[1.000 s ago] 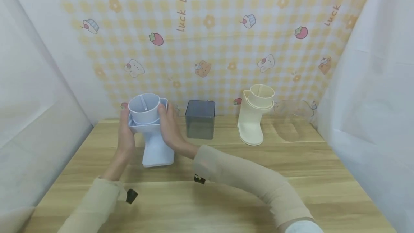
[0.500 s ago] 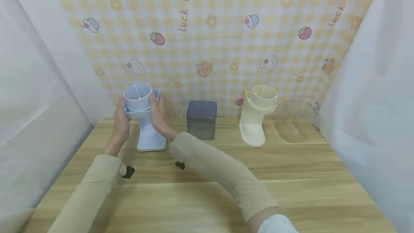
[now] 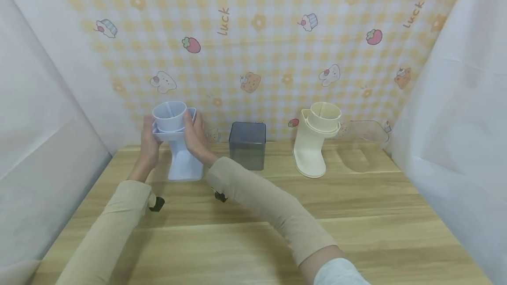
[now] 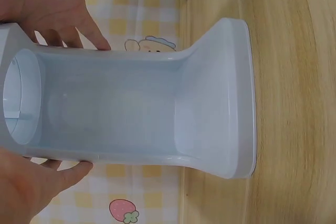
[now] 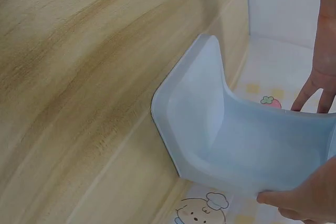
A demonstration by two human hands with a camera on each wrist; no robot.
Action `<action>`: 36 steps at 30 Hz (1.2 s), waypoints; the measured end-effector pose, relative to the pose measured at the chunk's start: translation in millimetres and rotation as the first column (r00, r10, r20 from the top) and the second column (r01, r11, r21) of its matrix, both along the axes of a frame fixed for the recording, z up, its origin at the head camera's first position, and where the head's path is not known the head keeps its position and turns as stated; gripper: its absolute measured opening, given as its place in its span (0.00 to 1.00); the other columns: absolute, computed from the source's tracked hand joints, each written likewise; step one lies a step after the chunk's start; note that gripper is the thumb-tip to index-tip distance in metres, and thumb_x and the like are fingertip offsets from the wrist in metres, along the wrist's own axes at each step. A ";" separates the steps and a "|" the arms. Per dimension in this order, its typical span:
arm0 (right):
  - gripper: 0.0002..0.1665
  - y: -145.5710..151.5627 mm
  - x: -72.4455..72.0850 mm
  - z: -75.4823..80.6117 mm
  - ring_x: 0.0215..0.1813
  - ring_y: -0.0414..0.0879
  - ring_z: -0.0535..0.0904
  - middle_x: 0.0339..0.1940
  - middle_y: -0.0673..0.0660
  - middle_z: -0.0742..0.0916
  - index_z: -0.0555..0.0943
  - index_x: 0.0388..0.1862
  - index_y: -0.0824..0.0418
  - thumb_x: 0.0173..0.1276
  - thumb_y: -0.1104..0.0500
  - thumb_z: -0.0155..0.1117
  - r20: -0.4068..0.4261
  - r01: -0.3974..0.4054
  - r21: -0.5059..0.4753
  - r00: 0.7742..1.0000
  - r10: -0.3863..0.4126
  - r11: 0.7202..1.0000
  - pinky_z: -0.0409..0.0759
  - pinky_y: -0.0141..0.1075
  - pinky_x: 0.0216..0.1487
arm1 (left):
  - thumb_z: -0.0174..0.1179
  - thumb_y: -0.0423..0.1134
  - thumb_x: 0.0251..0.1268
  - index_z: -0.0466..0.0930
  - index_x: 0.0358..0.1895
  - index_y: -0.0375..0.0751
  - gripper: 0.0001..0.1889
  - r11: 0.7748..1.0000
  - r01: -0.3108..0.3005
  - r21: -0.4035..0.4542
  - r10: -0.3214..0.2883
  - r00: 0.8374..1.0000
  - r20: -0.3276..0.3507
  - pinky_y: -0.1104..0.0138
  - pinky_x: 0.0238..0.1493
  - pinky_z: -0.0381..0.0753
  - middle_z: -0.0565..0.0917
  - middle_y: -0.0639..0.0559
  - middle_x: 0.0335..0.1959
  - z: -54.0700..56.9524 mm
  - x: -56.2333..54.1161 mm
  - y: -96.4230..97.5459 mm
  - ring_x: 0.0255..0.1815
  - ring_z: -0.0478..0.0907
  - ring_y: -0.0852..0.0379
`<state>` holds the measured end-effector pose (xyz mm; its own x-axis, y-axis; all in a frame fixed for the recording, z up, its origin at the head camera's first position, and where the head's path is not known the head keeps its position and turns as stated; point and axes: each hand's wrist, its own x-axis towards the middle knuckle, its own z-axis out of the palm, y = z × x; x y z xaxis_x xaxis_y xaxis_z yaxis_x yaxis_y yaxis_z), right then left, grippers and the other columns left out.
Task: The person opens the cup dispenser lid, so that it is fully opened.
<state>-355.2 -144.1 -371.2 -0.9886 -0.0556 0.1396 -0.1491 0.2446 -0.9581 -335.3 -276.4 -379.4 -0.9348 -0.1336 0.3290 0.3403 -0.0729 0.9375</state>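
A light blue plastic dispenser stand [image 3: 184, 162], with a flat foot, a narrowed upright and a round cup-like ring on top, stands at the left rear of the table. My left hand [image 3: 149, 146] grips its upper left side, fingers wrapping behind. On the opposite side my right hand [image 3: 195, 137] holds it just under the ring, thumb toward the front. From the left wrist view, the stand's hollow front [image 4: 110, 106] lies between both hands. Its foot [image 5: 191, 103] meets the wood surface in the right wrist view. Most fingers are hidden behind the stand.
A dark translucent square container [image 3: 247, 146] sits right of the blue stand. Farther right is a cream stand [image 3: 309, 155] of similar shape, then a clear rounded container [image 3: 356, 155]. A checked cloth [image 3: 253, 52] hangs behind the wooden table [image 3: 253, 241].
Both hands have carried the blue stand back and slightly left, toward the cloth. Over the last half second it has barely moved, and both hands keep their hold.
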 end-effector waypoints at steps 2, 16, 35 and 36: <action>0.48 -1.9 -0.6 -0.2 0.81 0.52 0.57 0.82 0.52 0.59 0.45 0.83 0.47 0.73 0.24 0.22 0.016 0.004 -0.008 1.000 -0.004 1.000 0.59 0.54 0.77 | 0.27 0.68 0.76 0.68 0.69 0.41 0.39 1.000 -0.004 -0.008 0.004 1.000 0.002 0.74 0.51 0.73 0.77 0.61 0.47 0.0 -1.7 -1.7 0.51 0.74 0.63; 0.46 17.5 1.9 -5.4 0.79 0.54 0.59 0.80 0.56 0.64 0.55 0.80 0.54 0.75 0.28 0.34 -0.102 -0.048 0.094 0.993 0.058 0.994 0.57 0.57 0.77 | 0.23 0.59 0.81 0.43 0.81 0.41 0.35 0.822 -0.262 -0.506 0.197 0.964 -0.178 0.42 0.79 0.43 0.50 0.37 0.81 -19.2 5.0 -23.1 0.81 0.45 0.36; 0.48 169.2 63.3 12.2 0.83 0.53 0.49 0.81 0.53 0.61 0.53 0.81 0.52 0.71 0.33 0.54 -0.319 -0.137 0.756 0.776 0.544 0.640 0.46 0.59 0.81 | 0.35 0.76 0.68 0.74 0.64 0.36 0.46 0.418 -0.605 -0.678 -0.274 0.628 -0.729 0.41 0.75 0.54 0.73 0.33 0.67 -16.1 58.5 1.0 0.69 0.65 0.31; 0.50 176.6 64.9 11.9 0.83 0.53 0.48 0.82 0.54 0.60 0.53 0.82 0.53 0.71 0.30 0.52 -0.303 -0.144 0.769 0.776 0.554 0.623 0.45 0.59 0.81 | 0.34 0.76 0.69 0.74 0.64 0.36 0.46 0.404 -0.580 -0.707 -0.319 0.635 -0.703 0.42 0.76 0.53 0.73 0.34 0.67 -16.5 57.5 8.3 0.68 0.65 0.32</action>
